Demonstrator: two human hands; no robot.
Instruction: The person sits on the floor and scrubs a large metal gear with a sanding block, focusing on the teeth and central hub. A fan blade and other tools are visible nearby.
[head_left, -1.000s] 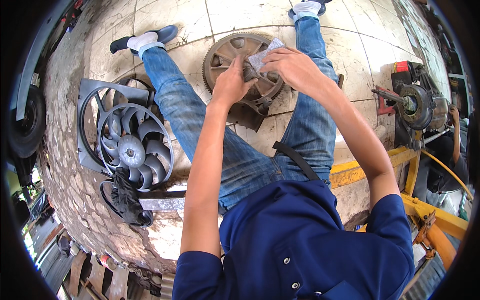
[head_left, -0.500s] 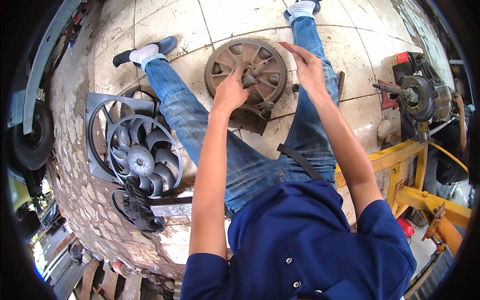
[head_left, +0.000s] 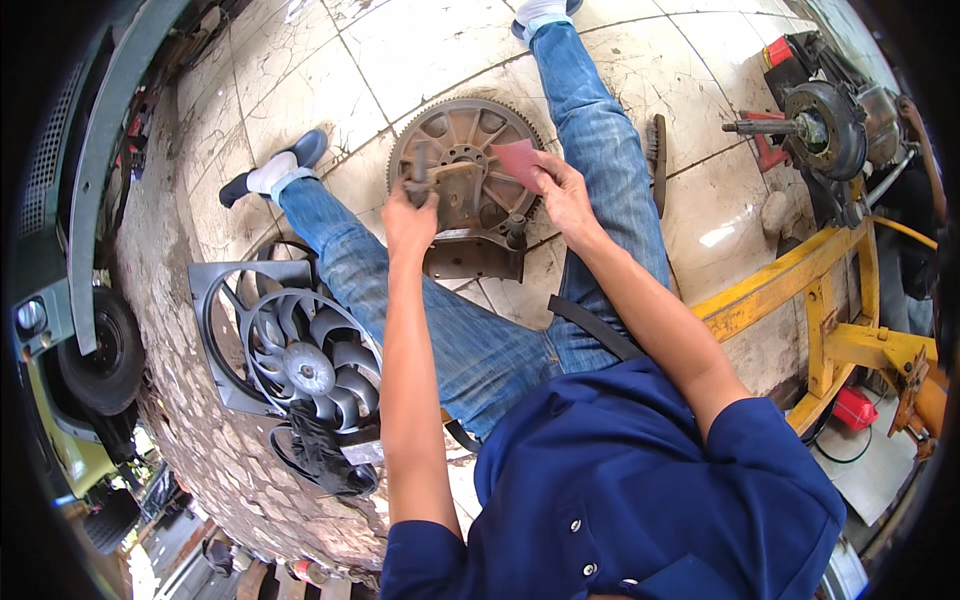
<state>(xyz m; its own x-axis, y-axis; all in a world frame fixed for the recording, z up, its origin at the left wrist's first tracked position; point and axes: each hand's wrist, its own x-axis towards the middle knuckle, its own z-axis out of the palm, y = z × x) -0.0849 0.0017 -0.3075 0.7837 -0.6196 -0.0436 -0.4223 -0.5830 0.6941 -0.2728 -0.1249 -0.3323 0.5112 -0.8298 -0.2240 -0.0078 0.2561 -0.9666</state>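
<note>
My left hand [head_left: 408, 222] is closed on a small grey metal part with a cylindrical end [head_left: 419, 165], blurred by motion, over the left side of a toothed flywheel [head_left: 500, 195]. Pinched in my right hand [head_left: 566, 202] is a reddish sheet that looks like sandpaper [head_left: 516, 164], above the flywheel's right side. The flywheel lies flat on the floor between my legs. Against its near edge sits a dark curved metal bracket [head_left: 472, 258], with a short cylindrical piece [head_left: 516, 232] at its right.
A brush [head_left: 655, 165] lies beyond my right leg. On the left are a radiator fan with its shroud [head_left: 308, 368] and a black cloth [head_left: 325, 455]. A yellow metal frame [head_left: 775, 285] and a hub-like machine part [head_left: 825, 130] stand on the right. Tiles [head_left: 450, 40] cover the floor.
My left hand has moved left and nearer with the metal part. My right hand has come inward and nearer, and the reddish sheet now shows its face. The view has shifted too.
</note>
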